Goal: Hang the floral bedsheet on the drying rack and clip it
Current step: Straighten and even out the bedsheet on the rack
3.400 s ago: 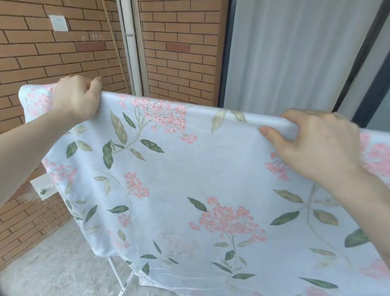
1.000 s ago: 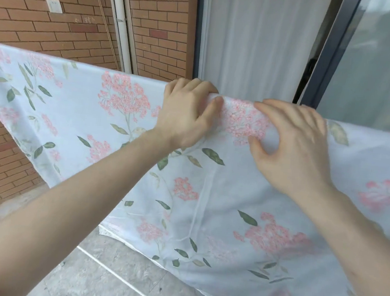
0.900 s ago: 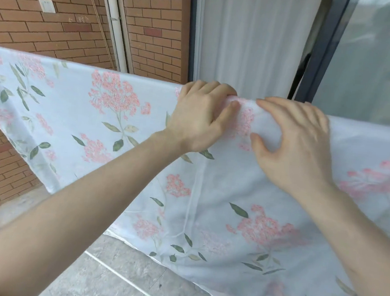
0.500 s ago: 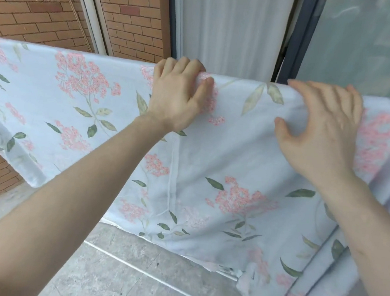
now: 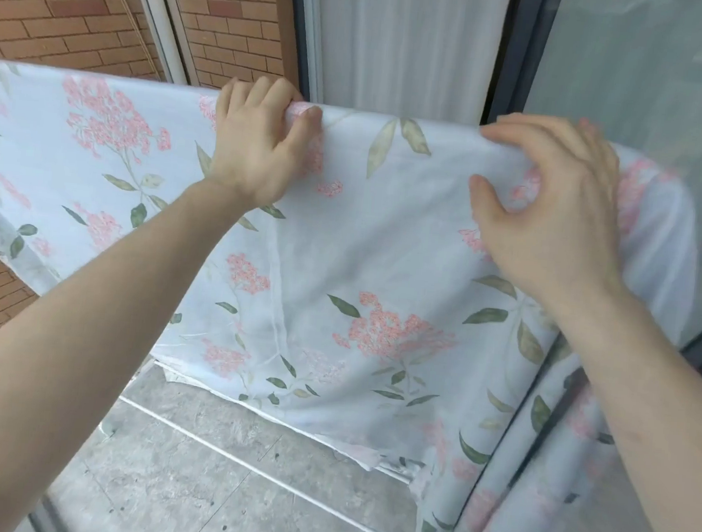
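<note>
The floral bedsheet [image 5: 343,239], pale with pink blossoms and green leaves, hangs draped over the top bar of the drying rack, which it hides. My left hand [image 5: 262,147] grips the sheet's top fold near the middle, thumb on the near side. My right hand [image 5: 554,207] is further right, near the sheet's right end, with its fingers curled over the top fold and the thumb lifted off the cloth. Thin white lower rails of the drying rack [image 5: 263,474] show below the sheet's hem. I see no clip.
A brick wall [image 5: 65,20] with a white pipe [image 5: 159,15] stands behind on the left. A dark-framed glass door [image 5: 654,80] with a white curtain [image 5: 403,37] is behind the rack. Grey stone floor [image 5: 194,485] lies below.
My hands have spread apart along the top fold, the right one sliding toward the sheet's right end. The bunched right side of the sheet has come into view.
</note>
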`<state>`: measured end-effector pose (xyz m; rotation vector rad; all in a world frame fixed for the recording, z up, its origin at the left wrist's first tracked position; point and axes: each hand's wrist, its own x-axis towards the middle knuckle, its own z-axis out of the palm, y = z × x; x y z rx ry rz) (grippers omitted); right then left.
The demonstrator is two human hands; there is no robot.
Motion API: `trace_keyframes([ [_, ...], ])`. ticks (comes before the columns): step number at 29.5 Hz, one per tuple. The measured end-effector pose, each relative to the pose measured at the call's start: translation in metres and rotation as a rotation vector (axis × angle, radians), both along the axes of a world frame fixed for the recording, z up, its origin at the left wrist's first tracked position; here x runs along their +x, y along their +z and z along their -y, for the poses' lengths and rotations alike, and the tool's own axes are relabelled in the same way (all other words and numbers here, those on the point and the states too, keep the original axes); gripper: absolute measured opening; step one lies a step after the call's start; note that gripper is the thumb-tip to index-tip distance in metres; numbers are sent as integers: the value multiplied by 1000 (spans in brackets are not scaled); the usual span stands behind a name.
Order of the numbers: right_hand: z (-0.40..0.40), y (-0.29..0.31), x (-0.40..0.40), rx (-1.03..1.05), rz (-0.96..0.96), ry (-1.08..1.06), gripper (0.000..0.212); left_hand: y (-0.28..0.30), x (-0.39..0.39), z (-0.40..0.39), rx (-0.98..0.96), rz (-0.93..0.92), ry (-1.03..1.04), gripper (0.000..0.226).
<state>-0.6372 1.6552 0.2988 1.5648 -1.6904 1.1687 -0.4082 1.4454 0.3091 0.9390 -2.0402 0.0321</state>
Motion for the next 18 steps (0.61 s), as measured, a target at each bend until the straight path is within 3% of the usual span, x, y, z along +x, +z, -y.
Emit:
trace_keyframes([
  [6,-21,-21,-35,-123,4,204,33,1,-34,-21,201,-146,182,52],
  [13,-65,-54,-95,-176,6,456,41,-17,-103,-123,132,-199,173,54],
  [18,-91,-105,-121,-97,199,475,47,-64,-126,-204,283,-200,130,57],
])
